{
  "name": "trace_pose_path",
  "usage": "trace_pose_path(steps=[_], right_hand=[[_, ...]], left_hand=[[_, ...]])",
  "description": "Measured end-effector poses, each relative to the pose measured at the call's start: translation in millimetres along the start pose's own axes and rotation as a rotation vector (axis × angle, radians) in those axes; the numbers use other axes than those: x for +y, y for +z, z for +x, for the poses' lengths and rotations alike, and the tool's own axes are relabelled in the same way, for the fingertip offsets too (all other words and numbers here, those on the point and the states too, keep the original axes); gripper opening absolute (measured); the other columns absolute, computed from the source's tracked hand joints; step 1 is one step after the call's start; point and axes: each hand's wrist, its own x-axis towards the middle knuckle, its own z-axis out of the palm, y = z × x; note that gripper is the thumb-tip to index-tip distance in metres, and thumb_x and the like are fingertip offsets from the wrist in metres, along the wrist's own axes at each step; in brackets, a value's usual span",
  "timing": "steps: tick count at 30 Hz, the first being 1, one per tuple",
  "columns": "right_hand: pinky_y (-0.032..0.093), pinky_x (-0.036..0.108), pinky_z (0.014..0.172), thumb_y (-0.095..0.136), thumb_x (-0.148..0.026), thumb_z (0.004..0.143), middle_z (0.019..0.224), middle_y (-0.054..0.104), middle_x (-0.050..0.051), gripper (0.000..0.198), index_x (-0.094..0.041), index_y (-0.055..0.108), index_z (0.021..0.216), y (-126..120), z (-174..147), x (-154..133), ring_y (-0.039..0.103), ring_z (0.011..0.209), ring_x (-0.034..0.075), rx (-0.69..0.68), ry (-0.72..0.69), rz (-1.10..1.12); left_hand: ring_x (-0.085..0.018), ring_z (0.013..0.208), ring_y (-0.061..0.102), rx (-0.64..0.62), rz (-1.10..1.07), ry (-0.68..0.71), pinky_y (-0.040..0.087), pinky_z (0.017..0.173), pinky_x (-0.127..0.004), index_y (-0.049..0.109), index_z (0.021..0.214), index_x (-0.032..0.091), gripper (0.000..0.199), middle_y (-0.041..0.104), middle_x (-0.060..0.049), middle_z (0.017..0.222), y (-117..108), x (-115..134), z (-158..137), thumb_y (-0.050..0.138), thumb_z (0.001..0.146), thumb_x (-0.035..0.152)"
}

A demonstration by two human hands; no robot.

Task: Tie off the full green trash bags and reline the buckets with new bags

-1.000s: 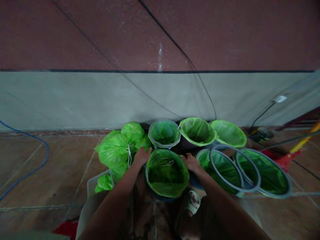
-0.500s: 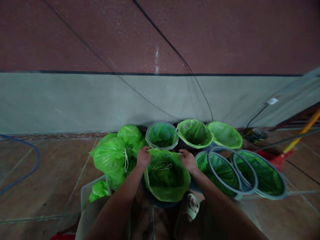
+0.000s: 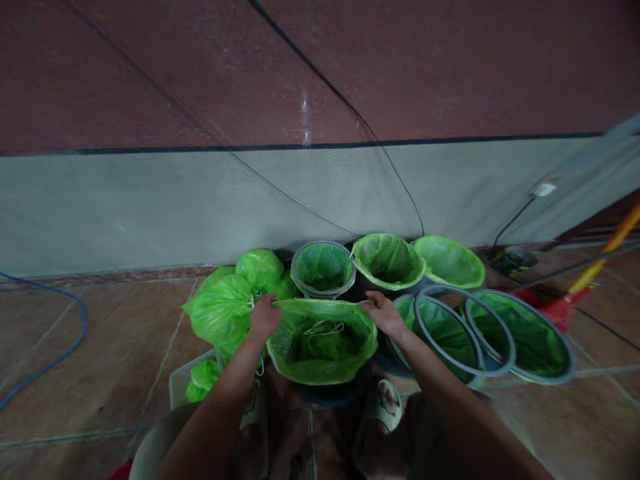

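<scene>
A green plastic bag [image 3: 320,373] lines a dark bucket [image 3: 333,395] in front of me, its mouth stretched wide above the bucket. At the bag's left rim my left hand [image 3: 265,315] is closed on the edge. My right hand [image 3: 384,313] pinches the rim on the far right side. A pale drawstring [image 3: 325,328] lies loosely inside the bag. Behind it stands a bin with a grey ring [image 3: 324,267] over its green liner. Tied, filled green bags [image 3: 223,303] are heaped beside my left hand.
More green-lined bins [image 3: 389,260] stand along the wall, with loose grey rings [image 3: 465,333] lying across those at right. A white tub [image 3: 183,383] holds a green bag at left. A blue hose [image 3: 75,333] curves over the tiled floor. A yellow handle [image 3: 607,247] leans at right.
My left hand has moved left and slightly up, pulling the bag's rim wider. My right hand still grips the other side. The camera view has tilted slightly.
</scene>
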Motion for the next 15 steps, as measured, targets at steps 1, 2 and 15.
trace_pose_path(steps=[1,2,15], right_hand=[[0.049,0.029,0.081,0.065,-0.035,0.078,0.11,0.069,0.012,0.057,-0.011,0.055,0.129,0.8,-3.0,-2.9,0.067,0.092,0.02,-0.024,-0.027,-0.089],[0.048,0.03,0.083,0.068,-0.038,0.077,0.115,0.068,0.014,0.063,-0.01,0.053,0.132,1.4,-6.1,-5.6,0.066,0.095,0.022,-0.051,-0.052,-0.187],[0.037,0.025,0.065,0.05,-0.025,0.084,0.086,0.072,0.008,0.024,-0.019,0.074,0.088,-12.9,-21.0,-29.1,0.064,0.08,0.018,-0.115,-0.081,-0.577]], left_hand=[[-0.022,0.111,0.064,-0.035,0.071,0.016,0.047,0.098,-0.03,0.058,0.128,0.011,0.049,0.068,-0.012,0.121,1.2,3.9,-3.0,0.049,0.079,0.008],[-0.022,0.112,0.063,-0.064,0.129,0.037,0.046,0.098,-0.03,0.054,0.132,0.01,0.051,0.067,-0.013,0.124,3.0,7.6,-5.9,0.052,0.081,0.012],[-0.023,0.092,0.069,0.124,0.208,0.01,0.049,0.079,-0.03,0.069,0.104,0.014,0.028,0.074,-0.012,0.1,0.9,23.6,-12.8,0.046,0.089,0.018]])
